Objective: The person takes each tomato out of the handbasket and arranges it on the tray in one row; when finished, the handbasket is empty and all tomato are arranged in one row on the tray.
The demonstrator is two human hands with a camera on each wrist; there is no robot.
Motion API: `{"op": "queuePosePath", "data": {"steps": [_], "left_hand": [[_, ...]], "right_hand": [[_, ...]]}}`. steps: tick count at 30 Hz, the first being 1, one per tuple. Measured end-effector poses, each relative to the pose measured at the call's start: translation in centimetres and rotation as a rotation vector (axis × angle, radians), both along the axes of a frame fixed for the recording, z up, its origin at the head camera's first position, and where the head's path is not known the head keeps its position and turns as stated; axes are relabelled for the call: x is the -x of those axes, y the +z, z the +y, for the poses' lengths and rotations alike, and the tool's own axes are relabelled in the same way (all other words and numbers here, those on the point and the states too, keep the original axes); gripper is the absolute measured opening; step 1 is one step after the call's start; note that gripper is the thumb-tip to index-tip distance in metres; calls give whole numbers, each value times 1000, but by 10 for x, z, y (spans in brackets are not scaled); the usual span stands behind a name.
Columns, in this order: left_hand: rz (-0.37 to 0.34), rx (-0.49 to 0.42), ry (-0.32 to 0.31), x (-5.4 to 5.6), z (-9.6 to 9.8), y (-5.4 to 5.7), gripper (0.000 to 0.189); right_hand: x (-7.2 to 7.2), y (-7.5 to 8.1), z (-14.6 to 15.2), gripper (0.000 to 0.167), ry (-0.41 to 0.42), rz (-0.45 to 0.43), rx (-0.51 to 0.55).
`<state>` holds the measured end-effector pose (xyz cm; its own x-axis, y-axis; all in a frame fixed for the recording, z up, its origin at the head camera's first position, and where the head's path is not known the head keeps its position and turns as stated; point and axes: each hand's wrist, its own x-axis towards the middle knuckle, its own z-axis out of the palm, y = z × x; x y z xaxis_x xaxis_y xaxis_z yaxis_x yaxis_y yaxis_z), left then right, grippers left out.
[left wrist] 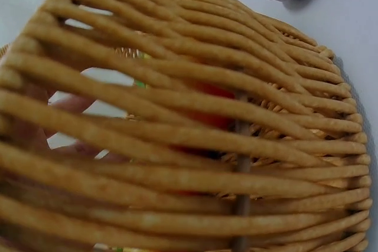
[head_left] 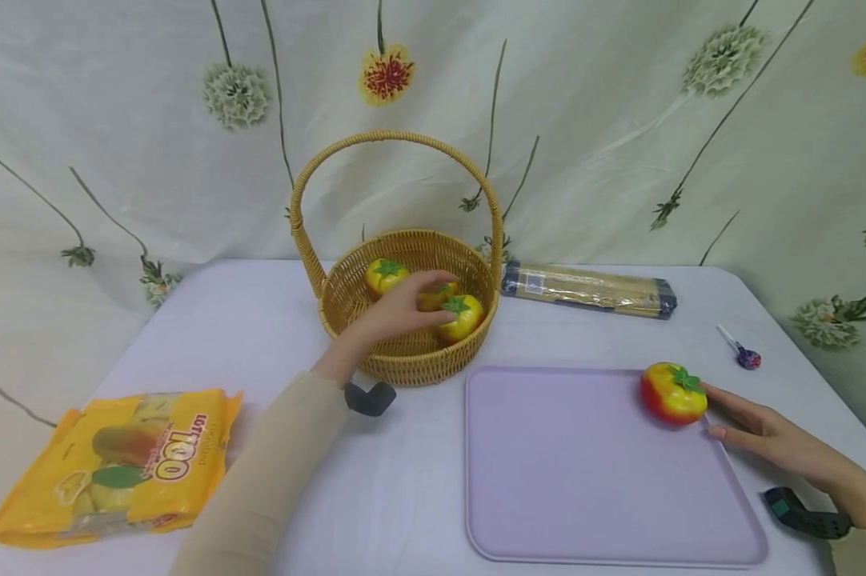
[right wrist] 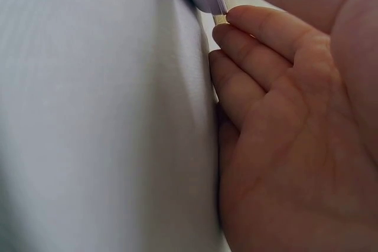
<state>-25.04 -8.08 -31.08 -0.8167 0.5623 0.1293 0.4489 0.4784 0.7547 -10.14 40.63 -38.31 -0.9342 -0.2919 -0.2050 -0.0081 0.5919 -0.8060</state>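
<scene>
Pale floral fabric is hung behind a tabletop (head_left: 260,320) covered in a light lilac cloth. At its middle a round woven wicker basket with a tall arched handle (head_left: 404,352) is set, and three yellow toy tomatoes with green stalks are held inside it. The left hand (head_left: 397,312) is reached over the near rim into the basket, its fingers curled over the middle yellow tomato (head_left: 436,298); another yellow tomato (head_left: 385,274) lies behind it and a third (head_left: 463,316) just to its right. From the left wrist view only the basket's weave is seen close up, with red and green glimpsed through the gaps.

To the right, a flat lilac plastic tray (head_left: 591,464) is laid, and a red-and-yellow toy tomato (head_left: 673,393) is seated at its far right edge. The right hand (head_left: 771,440) is rested beside the tray, fingers relaxed and extended, fingertips touching that tomato, nothing gripped.

Farther out are seen a clear packet of spaghetti (head_left: 587,290), a small purple lollipop (head_left: 744,352) and a yellow snack bag (head_left: 116,464).
</scene>
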Motion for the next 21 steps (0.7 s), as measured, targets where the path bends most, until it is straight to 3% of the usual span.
{"op": "queuePosePath", "data": {"steps": [11, 21], "left_hand": [[50, 66, -26, 3, 11, -1, 57], [49, 152, -65, 7, 22, -1, 57]], "right_hand": [[1, 1, -1, 66, -7, -13, -29], [0, 0, 0, 66, -11, -10, -31]]}}
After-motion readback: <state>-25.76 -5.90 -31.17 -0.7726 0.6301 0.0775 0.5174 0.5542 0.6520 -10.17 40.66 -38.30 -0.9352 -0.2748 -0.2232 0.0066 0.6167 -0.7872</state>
